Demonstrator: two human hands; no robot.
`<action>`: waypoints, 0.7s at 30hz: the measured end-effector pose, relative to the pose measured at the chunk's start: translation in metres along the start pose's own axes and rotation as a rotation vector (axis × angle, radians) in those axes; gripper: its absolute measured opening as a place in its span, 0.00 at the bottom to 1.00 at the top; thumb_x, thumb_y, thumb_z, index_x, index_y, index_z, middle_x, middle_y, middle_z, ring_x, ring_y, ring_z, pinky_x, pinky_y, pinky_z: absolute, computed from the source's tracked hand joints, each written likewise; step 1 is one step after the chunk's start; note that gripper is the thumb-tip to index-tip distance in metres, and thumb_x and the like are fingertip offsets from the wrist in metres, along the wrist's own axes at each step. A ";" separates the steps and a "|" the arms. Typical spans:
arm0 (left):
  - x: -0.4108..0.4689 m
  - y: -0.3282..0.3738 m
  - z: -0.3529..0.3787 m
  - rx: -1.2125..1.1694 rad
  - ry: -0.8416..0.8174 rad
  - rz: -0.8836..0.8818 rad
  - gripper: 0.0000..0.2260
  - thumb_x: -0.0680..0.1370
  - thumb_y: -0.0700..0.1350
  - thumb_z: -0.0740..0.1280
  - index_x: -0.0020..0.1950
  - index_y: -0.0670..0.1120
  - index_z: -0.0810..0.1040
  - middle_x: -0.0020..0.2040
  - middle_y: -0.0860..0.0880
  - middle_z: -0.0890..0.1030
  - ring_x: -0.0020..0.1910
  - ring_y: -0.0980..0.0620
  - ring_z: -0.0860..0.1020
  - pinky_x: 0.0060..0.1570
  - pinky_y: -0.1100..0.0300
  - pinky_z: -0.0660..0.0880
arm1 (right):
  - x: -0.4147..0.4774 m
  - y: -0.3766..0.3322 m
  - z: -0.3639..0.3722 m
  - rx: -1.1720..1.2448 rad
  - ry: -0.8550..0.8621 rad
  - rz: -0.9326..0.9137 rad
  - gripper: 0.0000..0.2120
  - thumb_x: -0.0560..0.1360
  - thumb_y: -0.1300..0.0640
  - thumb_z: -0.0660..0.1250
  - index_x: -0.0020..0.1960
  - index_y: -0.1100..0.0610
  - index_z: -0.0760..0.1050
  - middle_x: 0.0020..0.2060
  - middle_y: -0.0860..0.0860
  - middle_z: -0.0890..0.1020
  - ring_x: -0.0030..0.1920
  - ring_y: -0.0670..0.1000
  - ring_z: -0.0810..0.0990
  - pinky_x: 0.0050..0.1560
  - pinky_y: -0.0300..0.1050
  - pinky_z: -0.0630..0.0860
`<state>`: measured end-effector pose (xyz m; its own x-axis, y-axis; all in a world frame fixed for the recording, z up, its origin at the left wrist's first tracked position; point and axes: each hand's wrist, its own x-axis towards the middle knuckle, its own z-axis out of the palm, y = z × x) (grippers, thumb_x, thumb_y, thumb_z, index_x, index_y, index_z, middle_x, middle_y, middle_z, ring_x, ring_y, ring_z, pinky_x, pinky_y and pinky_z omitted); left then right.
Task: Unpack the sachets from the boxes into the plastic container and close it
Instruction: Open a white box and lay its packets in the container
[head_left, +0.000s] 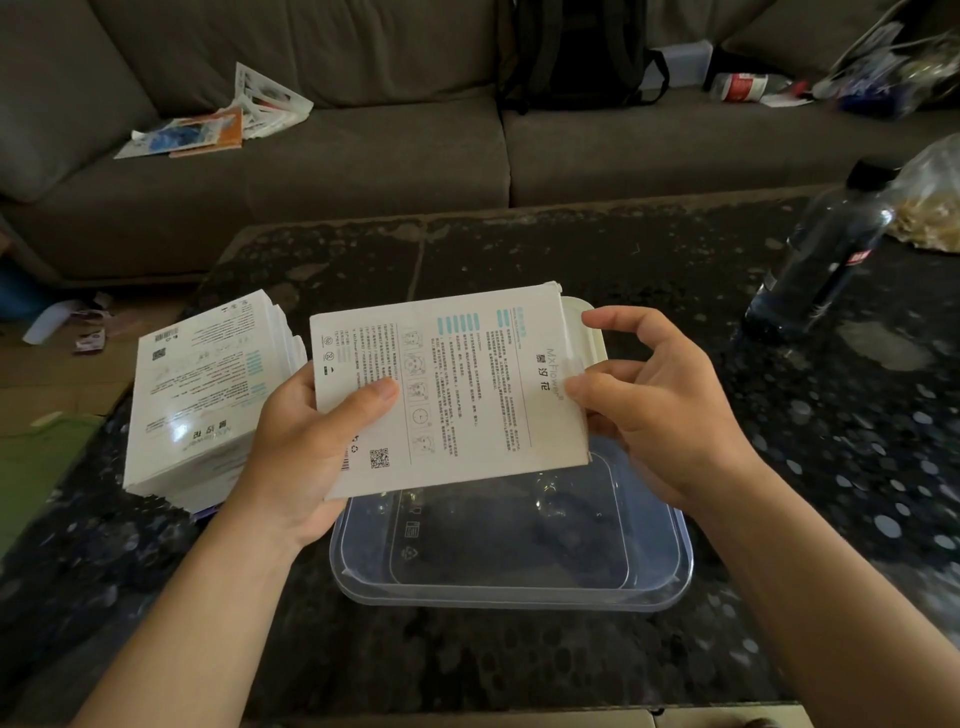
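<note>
A flat white printed box (452, 384) is held above the clear plastic container (519, 587), which stands empty on the dark table. My left hand (306, 447) grips the box's left end, thumb on top. My right hand (660, 395) is at the box's right end, its thumb and fingers pinching at the strip of clear tape on the end flap. A stack of several more white boxes (202, 395) lies to the left. The container's pale lid (592, 332) shows behind the held box.
A dark plastic bottle (826, 249) stands at the right of the speckled table (519, 249), with a plastic bag (935, 197) beside it. Behind is a grey sofa (363, 150) with papers (218, 119) and a black backpack (576, 52).
</note>
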<state>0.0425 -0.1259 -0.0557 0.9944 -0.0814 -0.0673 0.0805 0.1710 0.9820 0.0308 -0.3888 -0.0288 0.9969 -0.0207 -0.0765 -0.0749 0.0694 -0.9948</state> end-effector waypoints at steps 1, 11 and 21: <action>0.000 0.000 -0.001 0.001 -0.005 -0.008 0.31 0.61 0.55 0.84 0.62 0.49 0.81 0.62 0.44 0.83 0.61 0.42 0.82 0.55 0.41 0.81 | 0.000 0.000 -0.001 0.008 -0.010 -0.001 0.23 0.76 0.69 0.70 0.65 0.53 0.69 0.43 0.58 0.87 0.46 0.58 0.87 0.47 0.58 0.83; 0.001 0.002 -0.003 -0.051 -0.016 0.001 0.31 0.62 0.54 0.84 0.62 0.49 0.81 0.62 0.43 0.83 0.61 0.41 0.82 0.52 0.44 0.82 | 0.000 -0.005 -0.011 0.095 -0.184 0.046 0.28 0.73 0.72 0.68 0.69 0.53 0.70 0.48 0.62 0.85 0.51 0.62 0.86 0.49 0.60 0.83; -0.001 -0.001 0.002 0.013 0.000 0.055 0.19 0.72 0.42 0.72 0.63 0.47 0.79 0.60 0.46 0.84 0.60 0.44 0.83 0.53 0.43 0.82 | 0.001 -0.002 -0.010 -0.254 -0.084 0.025 0.32 0.73 0.70 0.73 0.70 0.48 0.69 0.49 0.56 0.85 0.48 0.54 0.87 0.47 0.56 0.85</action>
<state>0.0411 -0.1279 -0.0562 0.9973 -0.0720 -0.0135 0.0250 0.1621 0.9865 0.0321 -0.3986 -0.0278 0.9925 0.0614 -0.1058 -0.0929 -0.1837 -0.9786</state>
